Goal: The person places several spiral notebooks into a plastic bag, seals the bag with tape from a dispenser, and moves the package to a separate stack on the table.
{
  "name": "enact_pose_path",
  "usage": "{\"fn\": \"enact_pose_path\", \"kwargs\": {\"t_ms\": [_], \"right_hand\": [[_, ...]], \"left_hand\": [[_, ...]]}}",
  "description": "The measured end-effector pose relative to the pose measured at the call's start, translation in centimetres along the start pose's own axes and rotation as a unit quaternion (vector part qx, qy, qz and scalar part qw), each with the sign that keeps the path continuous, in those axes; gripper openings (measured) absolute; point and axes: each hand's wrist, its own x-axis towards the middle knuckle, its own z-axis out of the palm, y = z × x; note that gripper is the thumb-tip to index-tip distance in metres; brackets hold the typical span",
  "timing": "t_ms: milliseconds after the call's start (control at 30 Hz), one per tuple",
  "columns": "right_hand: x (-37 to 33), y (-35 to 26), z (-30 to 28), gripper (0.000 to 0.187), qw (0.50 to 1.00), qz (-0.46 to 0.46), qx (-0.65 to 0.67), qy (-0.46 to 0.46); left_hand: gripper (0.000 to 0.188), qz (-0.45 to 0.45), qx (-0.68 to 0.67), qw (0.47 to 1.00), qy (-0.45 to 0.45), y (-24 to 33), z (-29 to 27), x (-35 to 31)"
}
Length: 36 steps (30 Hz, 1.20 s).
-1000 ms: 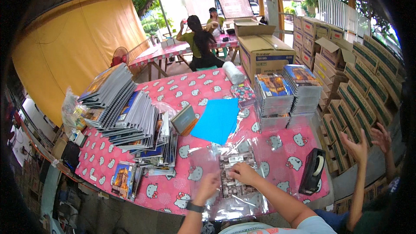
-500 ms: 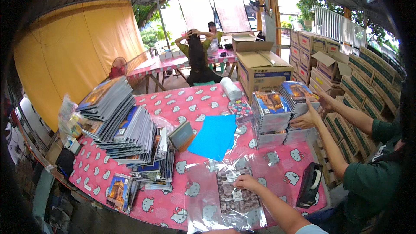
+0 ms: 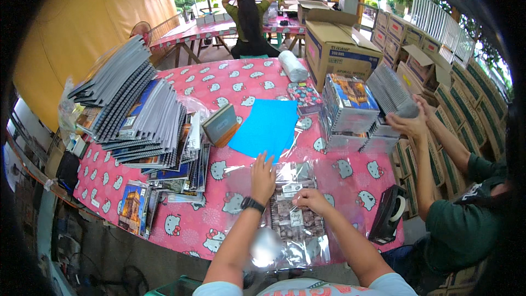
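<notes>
Dark grey photo-print notebook (image 3: 296, 229) lay on clear plastic film (image 3: 267, 246) at the near side of the tabletop (image 3: 174, 244), between the person's forearms. Right hand (image 3: 311, 200) was over the cover, fingers bunched with tips close together; couldn't tell if they gripped anything. Left hand (image 3: 263, 178) had swung up from the near edge, where it barely showed half a second earlier, to the notebook's upper left; fingers extended, open, nothing held. Net effect: both hands at the notebook, film not yet closed over the cover. Film was thin, glossy, wrinkled, throwing hard glare. Just beyond: matte blue sheets (image 3: 267, 126), flat, overlapping. Right of the film: black tape dispenser (image 3: 388, 216), chunky body, pale round roll. Left: leaning pile of spiral notebooks (image 3: 159, 115), coil edges ridged. Far right, co-worker's hands (image 3: 413, 126) had tipped a spiral-bound batch (image 3: 390, 90) off square, beside the neat notebook stack (image 3: 350, 112). Behind: big corrugated carton (image 3: 345, 52), flaps up.
</notes>
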Motion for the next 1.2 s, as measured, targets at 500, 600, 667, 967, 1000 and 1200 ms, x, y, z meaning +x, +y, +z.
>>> {"fn": "enact_pose_path", "kwargs": {"t_ms": [500, 600, 667, 967, 1000, 1200], "right_hand": [[-4.6, -2.4, -1.2, 0.104, 0.822, -0.103, -0.559, -0.025], [-5.1, -1.3, -1.2, 0.105, 0.83, -0.055, -0.555, -0.027], [-4.9, -1.1, -0.8, 0.105, 0.822, -0.053, -0.567, -0.024], [-3.8, -2.6, 2.6, 0.111, 0.807, -0.001, -0.59, 0.011], [-3.8, -2.5, 2.6, 0.113, 0.806, -0.003, -0.591, 0.017], [-5.3, -2.5, 3.3, 0.12, 0.82, -0.005, -0.564, 0.099]], "left_hand": [[0.063, 0.0, -0.007, 0.974, -0.227, 1.7, -4.3, -11.1], [0.063, 0.007, -0.067, 0.962, -0.263, 1.4, -3.3, -10.9], [0.062, 0.015, -0.084, 0.957, -0.278, 1.5, -2.9, -10.7], [0.055, 0.077, 0.053, 0.946, -0.31, 2.8, -3.4, -9.3], [0.055, 0.088, 0.086, 0.939, -0.32, 3.2, -3.5, -8.9], [0.063, 0.1, 0.115, 0.929, -0.337, 4.7, -2.4, -6.3]]}}
